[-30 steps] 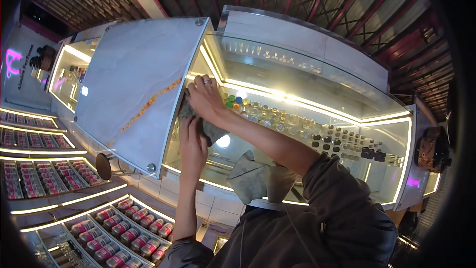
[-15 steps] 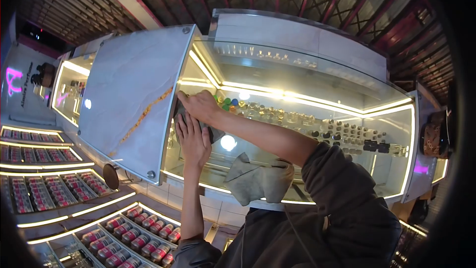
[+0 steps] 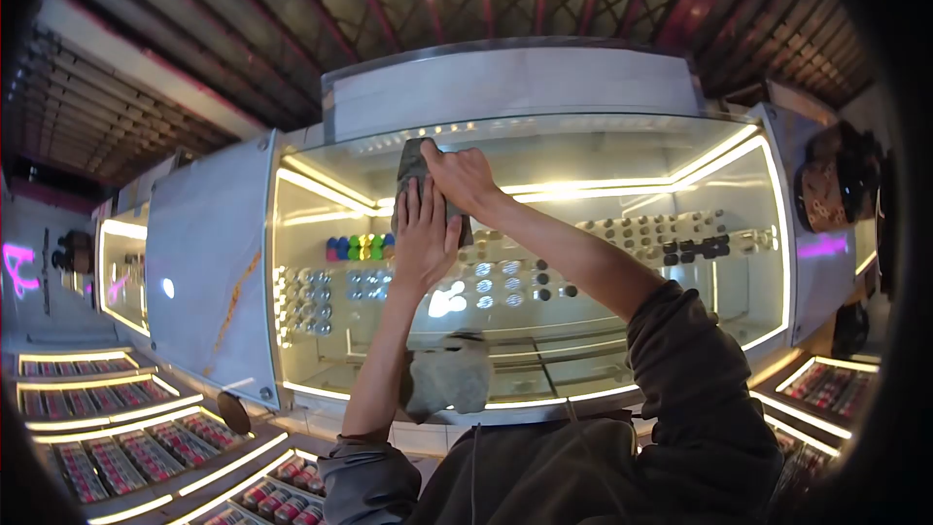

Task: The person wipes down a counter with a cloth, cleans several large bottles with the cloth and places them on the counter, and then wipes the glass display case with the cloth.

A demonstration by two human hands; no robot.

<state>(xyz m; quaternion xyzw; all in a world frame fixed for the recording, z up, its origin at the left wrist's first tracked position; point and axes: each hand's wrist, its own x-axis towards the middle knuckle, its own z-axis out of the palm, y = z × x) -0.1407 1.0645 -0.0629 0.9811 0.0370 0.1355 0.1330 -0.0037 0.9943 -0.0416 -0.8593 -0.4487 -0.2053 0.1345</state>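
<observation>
A dark grey cloth (image 3: 416,157) lies on the glass top of a lit display case (image 3: 583,151). My left hand (image 3: 425,238) rests flat on the cloth with its fingers stretched out and pointing away from me. Beside it, my right hand (image 3: 465,180) is closed at the cloth's far right side, its thumb and fingers pressing on the fabric. Part of the cloth is hidden under both hands. A second, lighter grey cloth (image 3: 452,374) lies crumpled at the near edge of the glass, close to my body.
Under the glass stand rows of small bottles and caps, with green and yellow ones (image 3: 367,245) to the left and black ones (image 3: 695,251) to the right. A white marbled panel (image 3: 199,262) adjoins the left end. Trays of bottles (image 3: 136,457) fill the lower left.
Both hands have moved right with the dark grey cloth, from the case's left end beside the marbled panel farther along the glass. My view has shifted too.
</observation>
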